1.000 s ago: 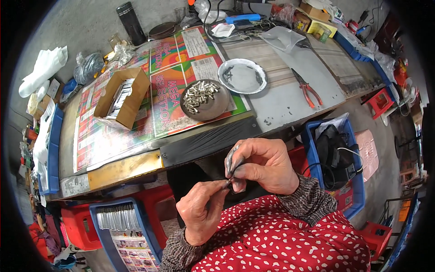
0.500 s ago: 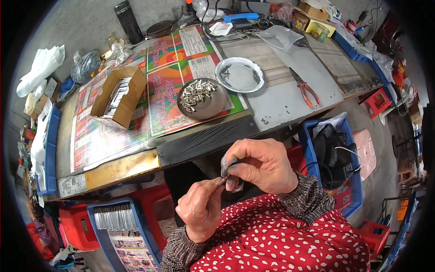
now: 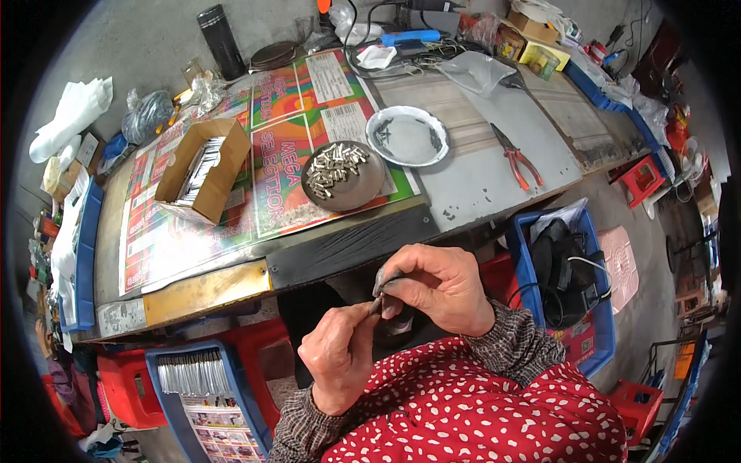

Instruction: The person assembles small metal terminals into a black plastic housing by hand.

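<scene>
Both hands were held together below the near edge of the workbench [image 3: 231, 282], above the lap; the right hand [image 3: 436, 285] was curled, its fingers closed in a pinch on a small dark slender piece [image 3: 384, 287]; the left hand [image 3: 340, 359] met it from below, thumb and forefinger closed on the same piece at its lower end. The piece's long axis ran on a diagonal, lower end toward the left hand, upper end toward the right thumb and pointing up and to the right; which end was the working end could not be told.

Against the frame half a second earlier, the hands sat in almost the same place in the view and the pinch was unchanged; the bench items had shifted only slightly in the picture, consistent with a small head movement.

Most of the piece was covered by the fingertips; its material and shape were too small to make out. On the bench, well apart from the hands, stood a dark round dish [image 3: 343, 176] of small silvery metal parts, a white plate [image 3: 407, 136], red-handled pliers [image 3: 515, 158] and an open cardboard box [image 3: 202, 170]; a blue crate [image 3: 202, 386] of silvery strips lay below the bench, partly cut off.
</scene>
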The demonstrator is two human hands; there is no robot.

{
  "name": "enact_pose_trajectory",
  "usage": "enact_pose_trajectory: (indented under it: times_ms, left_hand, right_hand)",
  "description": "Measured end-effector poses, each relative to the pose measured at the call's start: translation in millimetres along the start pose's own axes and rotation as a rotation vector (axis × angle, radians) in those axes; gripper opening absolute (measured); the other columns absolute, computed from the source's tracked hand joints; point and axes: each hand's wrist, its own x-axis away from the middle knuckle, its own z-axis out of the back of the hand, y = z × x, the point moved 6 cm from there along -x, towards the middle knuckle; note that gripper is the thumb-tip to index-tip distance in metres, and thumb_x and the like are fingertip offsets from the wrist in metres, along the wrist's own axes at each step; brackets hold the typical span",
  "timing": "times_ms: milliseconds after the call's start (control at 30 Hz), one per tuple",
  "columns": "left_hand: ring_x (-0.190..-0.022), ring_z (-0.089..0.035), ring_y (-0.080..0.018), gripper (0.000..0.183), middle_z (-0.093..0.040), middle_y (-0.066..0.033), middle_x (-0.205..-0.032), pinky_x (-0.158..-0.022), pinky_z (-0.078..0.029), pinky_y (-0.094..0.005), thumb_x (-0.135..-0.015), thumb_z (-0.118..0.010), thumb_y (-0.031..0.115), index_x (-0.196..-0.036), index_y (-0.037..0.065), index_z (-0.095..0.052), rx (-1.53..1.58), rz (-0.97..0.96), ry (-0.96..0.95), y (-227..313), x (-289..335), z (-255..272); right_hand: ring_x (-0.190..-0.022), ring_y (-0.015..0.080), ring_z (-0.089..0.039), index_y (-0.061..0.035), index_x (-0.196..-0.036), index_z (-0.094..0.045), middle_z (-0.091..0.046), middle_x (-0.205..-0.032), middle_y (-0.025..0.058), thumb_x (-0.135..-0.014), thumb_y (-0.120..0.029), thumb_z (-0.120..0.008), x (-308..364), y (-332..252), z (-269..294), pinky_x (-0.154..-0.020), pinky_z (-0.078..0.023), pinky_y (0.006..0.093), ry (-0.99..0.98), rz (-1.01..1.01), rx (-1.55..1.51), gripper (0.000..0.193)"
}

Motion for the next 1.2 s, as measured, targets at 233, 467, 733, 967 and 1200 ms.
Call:
enact_pose_trajectory:
  times_ms: [233,467,733,967,1200]
  left_hand:
    - [-0.062,-0.063,-0.0252,0.017,-0.064,-0.0125,-0.073,-0.053,-0.049,-0.0293,-0.07,-0.067,-0.009,-0.084,0.0,-0.062,-0.017,-0.023,-0.01,-5,0,0]
    - [-0.063,-0.063,-0.0257,0.017,-0.064,-0.0126,-0.075,-0.054,-0.05,-0.0294,-0.07,-0.067,-0.009,-0.083,-0.001,-0.061,-0.102,-0.048,0.084,-11,-4,4]
    - [-0.063,-0.062,-0.0238,0.015,-0.064,-0.0121,-0.075,-0.055,-0.049,-0.0284,-0.073,-0.067,-0.007,-0.084,0.0,-0.062,-0.012,0.075,0.054,-35,-7,13]
    - [-0.06,-0.058,-0.0166,0.012,-0.061,-0.0113,-0.071,-0.055,-0.044,-0.024,-0.074,-0.067,-0.006,-0.084,-0.003,-0.062,-0.009,0.156,0.052,-53,-4,17]
    - [-0.059,-0.058,-0.0181,0.012,-0.061,-0.0117,-0.071,-0.055,-0.044,-0.0246,-0.073,-0.067,-0.006,-0.084,-0.003,-0.062,-0.003,0.155,0.052,-60,-4,20]
  right_hand:
    - [-0.064,0.0069,-0.054,0.0012,-0.092,-0.057,-0.058,-0.076,0.0039,-0.085,-0.002,-0.061,-5,-1,6,-0.057,-0.045,0.0229,-0.008,0.053,0.219,0.009]
    - [-0.063,0.0143,-0.057,0.0012,-0.091,-0.058,-0.059,-0.077,0.008,-0.081,-0.004,-0.064,-19,-5,0,-0.057,-0.046,0.0252,-0.044,0.134,0.354,0.013]
    - [-0.073,0.0268,-0.059,0.0006,-0.087,-0.061,-0.061,-0.079,0.0111,-0.079,-0.009,-0.063,-84,7,32,-0.065,-0.047,0.0351,-0.025,0.326,0.874,0.012]
    - [-0.079,0.0292,-0.052,-0.0022,-0.082,-0.06,-0.056,-0.077,0.0107,-0.073,-0.007,-0.064,-121,27,40,-0.069,-0.043,0.0389,0.012,0.405,1.225,0.011]
    - [-0.08,0.0297,-0.053,-0.0024,-0.082,-0.059,-0.057,-0.078,0.011,-0.071,-0.007,-0.066,-133,39,38,-0.069,-0.045,0.0396,0.056,0.404,1.348,0.014]
